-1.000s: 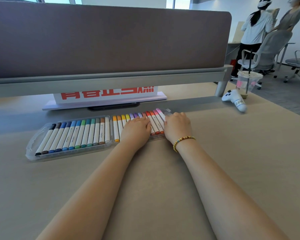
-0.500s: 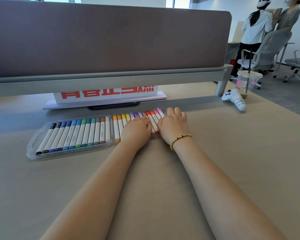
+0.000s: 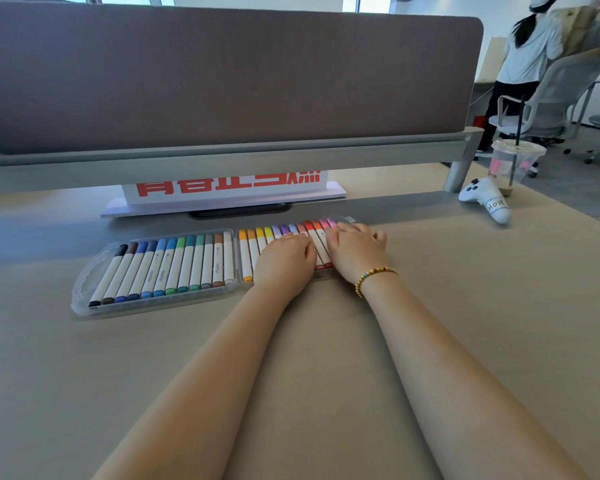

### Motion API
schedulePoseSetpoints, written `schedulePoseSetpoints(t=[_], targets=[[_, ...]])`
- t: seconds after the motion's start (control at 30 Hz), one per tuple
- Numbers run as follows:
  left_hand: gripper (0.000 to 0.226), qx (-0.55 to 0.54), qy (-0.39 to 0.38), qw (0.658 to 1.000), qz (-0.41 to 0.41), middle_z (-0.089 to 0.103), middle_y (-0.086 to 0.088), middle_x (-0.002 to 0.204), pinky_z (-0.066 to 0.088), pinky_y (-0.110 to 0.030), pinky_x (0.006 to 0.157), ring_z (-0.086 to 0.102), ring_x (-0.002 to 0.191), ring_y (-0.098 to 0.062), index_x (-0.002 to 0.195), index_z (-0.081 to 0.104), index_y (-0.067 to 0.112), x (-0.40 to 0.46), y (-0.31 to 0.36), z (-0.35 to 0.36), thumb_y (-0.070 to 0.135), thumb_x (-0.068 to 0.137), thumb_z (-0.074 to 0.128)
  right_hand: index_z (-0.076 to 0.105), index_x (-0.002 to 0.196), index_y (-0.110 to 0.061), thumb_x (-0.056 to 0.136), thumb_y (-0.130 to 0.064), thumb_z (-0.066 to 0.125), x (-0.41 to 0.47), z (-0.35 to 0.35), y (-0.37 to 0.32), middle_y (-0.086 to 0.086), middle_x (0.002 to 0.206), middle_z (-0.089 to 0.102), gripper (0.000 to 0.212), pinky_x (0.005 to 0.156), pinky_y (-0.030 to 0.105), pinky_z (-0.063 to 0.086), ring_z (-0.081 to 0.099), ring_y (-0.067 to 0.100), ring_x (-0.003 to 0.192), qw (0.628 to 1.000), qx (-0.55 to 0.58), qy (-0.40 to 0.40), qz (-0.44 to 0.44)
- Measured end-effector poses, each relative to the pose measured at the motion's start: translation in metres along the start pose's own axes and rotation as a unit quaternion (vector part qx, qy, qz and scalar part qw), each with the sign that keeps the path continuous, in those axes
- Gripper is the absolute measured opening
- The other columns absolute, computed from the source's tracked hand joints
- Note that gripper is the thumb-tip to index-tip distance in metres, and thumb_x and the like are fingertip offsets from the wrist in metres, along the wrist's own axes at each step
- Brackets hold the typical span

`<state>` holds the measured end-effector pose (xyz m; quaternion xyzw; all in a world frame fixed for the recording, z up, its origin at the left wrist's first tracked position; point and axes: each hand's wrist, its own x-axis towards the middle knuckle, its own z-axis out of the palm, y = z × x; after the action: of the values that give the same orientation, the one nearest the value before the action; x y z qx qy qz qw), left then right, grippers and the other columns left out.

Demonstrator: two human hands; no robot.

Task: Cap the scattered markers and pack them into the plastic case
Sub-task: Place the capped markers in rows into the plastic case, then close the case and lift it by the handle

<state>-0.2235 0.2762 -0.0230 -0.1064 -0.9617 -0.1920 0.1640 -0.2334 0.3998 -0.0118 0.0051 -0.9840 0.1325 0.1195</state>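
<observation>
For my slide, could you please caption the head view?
Both hands, left and right, press capped markers into the clear plastic case.

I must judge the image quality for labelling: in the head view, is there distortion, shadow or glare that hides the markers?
Head view: wide-angle bending curves the partition edges; soft daylight, a broad shadow under the partition falls behind the case; no glare on the markers; the left hand and right hand cover some.

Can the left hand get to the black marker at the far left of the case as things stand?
Probably yes. The left hand rests on the case's right half, and the black marker lies uncovered in the open case, with nothing standing between them.
</observation>
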Motion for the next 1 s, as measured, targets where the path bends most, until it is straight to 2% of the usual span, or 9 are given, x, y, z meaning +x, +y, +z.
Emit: schedulePoseSetpoints(t=[0.1,0.17,0.27,0.43,0.57,0.7,0.77,0.87,1.0], targets=[[0.031,-0.031,0.046,0.998,-0.035,0.064,-0.007,0.088,0.039,-0.025,0.061,0.058,0.079,-0.021,0.095,0.064,0.01,-0.009,-0.006,-0.014,0.022,0.099,0.036,0.053,0.124,-0.009,0.101,-0.029,0.026,-0.008,0.003,0.004,0.007,0.134,0.051,0.041,0.098,0.039,0.034,0.045,0.027,0.121,0.995,0.072,0.055,0.037],[0.029,-0.026,0.095,0.994,-0.057,0.066,-0.006,0.103,0.044,-0.029,0.08,0.059,0.094,-0.021,0.109,0.063,0.009,-0.02,-0.021,-0.03,0.02,0.099,0.038,0.046,0.133,-0.008,0.1,-0.029,0.03,-0.014,0.007,0.004,0.012,0.136,0.046,0.042,0.1,0.04,0.038,0.043,0.03,0.123,0.993,0.079,0.059,0.069],[0.028,0.033,0.127,0.987,-0.097,0.063,-0.007,0.118,0.021,-0.037,0.113,0.053,0.112,-0.022,0.114,0.06,0.01,-0.041,-0.062,-0.055,0.017,0.098,0.038,0.037,0.139,-0.007,0.099,-0.032,0.036,-0.018,0.014,0.001,0.018,0.143,0.036,0.048,0.108,0.043,0.035,0.035,0.034,0.131,0.989,0.08,0.036,0.116],[0.039,0.079,0.114,0.944,-0.299,0.038,-0.014,0.146,-0.001,-0.05,0.115,0.024,0.139,-0.03,0.133,0.047,0.012,-0.082,-0.137,-0.095,0.019,0.096,0.038,0.035,0.138,-0.005,0.096,-0.033,0.04,-0.023,0.014,-0.002,0.021,0.142,0.036,0.051,0.109,0.045,0.031,0.034,0.036,0.131,0.98,0.1,0.042,0.17],[0.045,0.022,0.059,0.895,-0.441,0.041,-0.025,0.139,0.01,-0.053,0.113,0.027,0.134,-0.036,0.13,0.043,0.002,-0.103,-0.162,-0.108,0.027,0.093,0.035,0.039,0.134,-0.001,0.095,-0.033,0.038,-0.026,0.008,0.007,0.02,0.139,0.043,0.051,0.108,0.044,0.027,0.037,0.036,0.129,0.971,0.097,0.043,0.214],[0.044,-0.025,0.093,0.911,-0.402,0.051,-0.023,0.13,0.026,-0.045,0.108,0.041,0.125,-0.037,0.131,0.041,0.003,-0.102,-0.163,-0.103,0.025,0.093,0.042,0.037,0.135,0.001,0.094,-0.028,0.045,-0.029,0.006,0.006,0.02,0.135,0.046,0.051,0.104,0.045,0.038,0.044,0.038,0.123,0.968,0.167,0.055,0.18],[0.051,-0.124,0.156,0.893,-0.402,0.048,-0.02,0.135,0.033,-0.041,0.105,0.044,0.124,-0.036,0.139,0.035,0.008,-0.1,-0.163,-0.106,0.021,0.092,0.048,0.042,0.13,0.002,0.092,-0.022,0.05,-0.031,0.002,0.007,0.02,0.13,0.05,0.045,0.096,0.042,0.043,0.049,0.039,0.117,0.956,0.217,0.066,0.188],[0.059,-0.345,0.274,0.816,-0.374,0.044,-0.008,0.141,0.036,-0.032,0.102,0.047,0.124,-0.024,0.146,0.025,0.012,-0.098,-0.152,-0.108,0.013,0.092,0.049,0.044,0.125,0.002,0.092,-0.009,0.05,-0.034,-0.007,0.008,0.02,0.126,0.053,0.035,0.082,0.033,0.043,0.053,0.037,0.111,0.907,0.345,0.106,0.219],[0.057,-0.539,0.344,0.715,-0.283,0.055,-0.007,0.12,0.048,-0.033,0.092,0.058,0.106,-0.024,0.143,0.021,0.017,-0.085,-0.125,-0.11,0.008,0.092,0.044,0.04,0.138,-0.003,0.095,-0.005,0.041,-0.044,-0.025,-0.008,0.009,0.128,0.052,0.043,0.092,0.03,0.046,0.054,0.024,0.114,0.814,0.502,0.187,0.225]])
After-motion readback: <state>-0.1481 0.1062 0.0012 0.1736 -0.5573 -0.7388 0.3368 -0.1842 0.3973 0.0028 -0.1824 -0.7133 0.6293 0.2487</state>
